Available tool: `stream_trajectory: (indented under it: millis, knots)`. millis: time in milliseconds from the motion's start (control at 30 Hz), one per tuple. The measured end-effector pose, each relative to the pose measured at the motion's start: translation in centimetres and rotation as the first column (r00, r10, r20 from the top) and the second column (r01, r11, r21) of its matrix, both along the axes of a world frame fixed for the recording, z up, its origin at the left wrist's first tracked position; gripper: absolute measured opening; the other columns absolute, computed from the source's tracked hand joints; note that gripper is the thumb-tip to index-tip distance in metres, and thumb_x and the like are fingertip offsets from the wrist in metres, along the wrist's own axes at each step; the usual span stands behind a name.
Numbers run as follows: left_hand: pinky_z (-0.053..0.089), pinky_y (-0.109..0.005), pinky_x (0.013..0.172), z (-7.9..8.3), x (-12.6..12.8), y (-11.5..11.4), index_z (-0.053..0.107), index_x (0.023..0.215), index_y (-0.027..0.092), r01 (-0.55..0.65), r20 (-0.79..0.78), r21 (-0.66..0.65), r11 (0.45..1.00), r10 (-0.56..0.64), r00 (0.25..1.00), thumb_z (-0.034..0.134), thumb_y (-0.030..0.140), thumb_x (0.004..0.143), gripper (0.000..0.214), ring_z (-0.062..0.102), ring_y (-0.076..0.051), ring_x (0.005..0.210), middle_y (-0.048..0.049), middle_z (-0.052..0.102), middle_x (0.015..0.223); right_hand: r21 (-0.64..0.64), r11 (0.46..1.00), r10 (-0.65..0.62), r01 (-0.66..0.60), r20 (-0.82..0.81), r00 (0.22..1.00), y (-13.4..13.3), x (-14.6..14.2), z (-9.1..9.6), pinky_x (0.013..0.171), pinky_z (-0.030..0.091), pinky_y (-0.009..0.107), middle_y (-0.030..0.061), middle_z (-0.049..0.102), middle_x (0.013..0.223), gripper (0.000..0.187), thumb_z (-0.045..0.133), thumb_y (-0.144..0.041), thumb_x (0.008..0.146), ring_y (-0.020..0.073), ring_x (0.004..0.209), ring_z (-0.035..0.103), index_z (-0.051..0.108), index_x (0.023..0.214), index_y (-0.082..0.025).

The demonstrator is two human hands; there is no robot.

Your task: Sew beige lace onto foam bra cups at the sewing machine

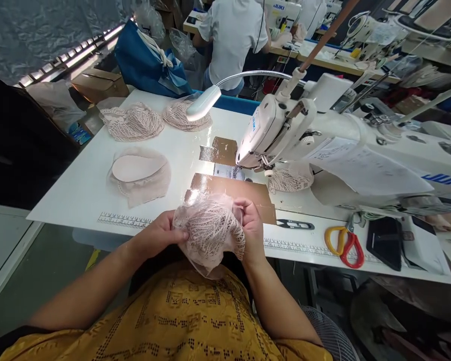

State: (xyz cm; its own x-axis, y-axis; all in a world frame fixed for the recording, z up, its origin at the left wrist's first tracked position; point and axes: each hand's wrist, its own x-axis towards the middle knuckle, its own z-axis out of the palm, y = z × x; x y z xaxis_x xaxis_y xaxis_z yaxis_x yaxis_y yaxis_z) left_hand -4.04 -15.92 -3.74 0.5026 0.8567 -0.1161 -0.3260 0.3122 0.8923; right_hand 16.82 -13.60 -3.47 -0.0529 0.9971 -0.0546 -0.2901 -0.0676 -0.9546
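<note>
The pale pink openwork lace piece (210, 230) is hanging just before the near edge of the white table (90, 175). The left hand (161, 233) is pinching its left border and the right hand (252, 228) is clasping its right side. It is seeming light, limp and easy to snag, so the firmer borders are probably the best places to hold.

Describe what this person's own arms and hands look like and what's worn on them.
The left grip and right grip are bare hands: no gloves, rings or watch visible. Both forearms are uncovered. The only clothing is a mustard-yellow top with a dotted geometric pattern.
</note>
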Motion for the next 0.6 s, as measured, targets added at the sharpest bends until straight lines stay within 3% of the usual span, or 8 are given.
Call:
stream_trajectory:
  millis: [67,167,200,333,400,467,533,600]
  knots:
    - [0.057,-0.034,0.076,-0.1,0.3,-0.2,0.071,0.101,0.014,-0.106,-0.004,-0.034,0.994,0.106,0.994,0.077,0.032,0.076,0.031,0.071,-0.023,0.08,-0.0075,0.074,0.087,0.008,0.999,0.048,-0.049,0.07,0.996,0.1,0.5,-0.2,0.057,0.043,0.024,-0.0044,0.053,0.065,0.029,0.074,-0.05,0.075,0.013,0.058,0.049,0.062,0.083,-0.025]
    - [0.056,-0.028,0.069,0.0,0.7,-0.2,0.072,0.093,0.015,-0.216,0.002,-0.101,0.971,0.218,0.976,0.077,0.031,0.076,0.024,0.068,-0.017,0.07,-0.0035,0.073,0.08,0.004,0.986,0.164,-0.166,0.136,0.977,-0.1,1.3,-0.2,0.06,0.046,0.03,0.0013,0.06,0.066,0.05,0.045,-0.067,0.089,0.0188,0.065,0.057,0.067,0.075,-0.024]
    - [0.056,-0.026,0.066,0.0,0.9,-0.2,0.072,0.089,0.015,-0.246,0.011,-0.128,0.961,0.25,0.968,0.076,0.031,0.078,0.02,0.067,-0.015,0.067,-0.0024,0.073,0.076,0.02,0.983,0.176,-0.181,0.16,0.971,-0.2,1.6,-0.1,0.062,0.046,0.031,0.0023,0.062,0.068,0.052,0.043,-0.067,0.089,0.02,0.067,0.059,0.069,0.077,-0.024]
    - [0.057,-0.032,0.078,0.2,1.7,0.1,0.073,0.089,0.014,-0.34,0.133,-0.309,0.888,0.394,0.909,0.069,0.037,0.082,0.024,0.069,-0.022,0.079,-0.0044,0.073,0.078,0.138,0.983,0.079,-0.12,0.273,0.959,-0.5,2.1,0.0,0.066,0.047,0.029,0.0016,0.068,0.08,0.025,0.07,-0.048,0.081,0.0188,0.073,0.06,0.073,0.085,-0.024]
    - [0.053,-0.04,0.093,0.3,2.2,0.2,0.073,0.098,0.014,-0.314,0.237,-0.419,0.852,0.436,0.868,0.066,0.041,0.083,0.032,0.069,-0.027,0.097,-0.007,0.074,0.089,0.158,0.987,-0.006,-0.032,0.231,0.973,-0.5,1.9,-0.1,0.066,0.047,0.028,0.0006,0.068,0.079,0.018,0.072,-0.041,0.081,0.0175,0.072,0.059,0.073,0.085,-0.024]
    - [0.048,-0.044,0.101,0.4,2.8,0.0,0.07,0.109,0.014,-0.207,0.351,-0.474,0.856,0.399,0.847,0.064,0.051,0.082,0.046,0.065,-0.03,0.109,-0.0097,0.074,0.101,0.159,0.986,-0.075,0.052,0.142,0.987,-0.5,1.4,-0.3,0.066,0.047,0.028,-0.0005,0.067,0.076,0.016,0.073,-0.039,0.081,0.0164,0.072,0.058,0.072,0.083,-0.023]
    - [0.049,-0.044,0.1,0.3,3.6,-0.6,0.067,0.116,0.014,-0.085,0.425,-0.446,0.891,0.295,0.856,0.068,0.057,0.077,0.058,0.064,-0.03,0.111,-0.0121,0.072,0.108,0.148,0.986,-0.091,0.077,0.089,0.992,-0.4,0.7,-0.5,0.065,0.047,0.027,-0.0017,0.065,0.074,0.015,0.076,-0.037,0.078,0.0149,0.07,0.057,0.07,0.08,-0.023]
    - [0.053,-0.038,0.092,0.1,4.5,-1.3,0.069,0.113,0.014,-0.029,0.404,-0.407,0.913,0.208,0.891,0.079,0.041,0.07,0.052,0.068,-0.027,0.102,-0.0118,0.073,0.105,0.108,0.993,-0.057,0.051,0.059,0.997,-0.3,0.0,-0.5,0.064,0.046,0.026,-0.0026,0.065,0.072,0.016,0.078,-0.035,0.075,0.0137,0.067,0.056,0.068,0.078,-0.022]
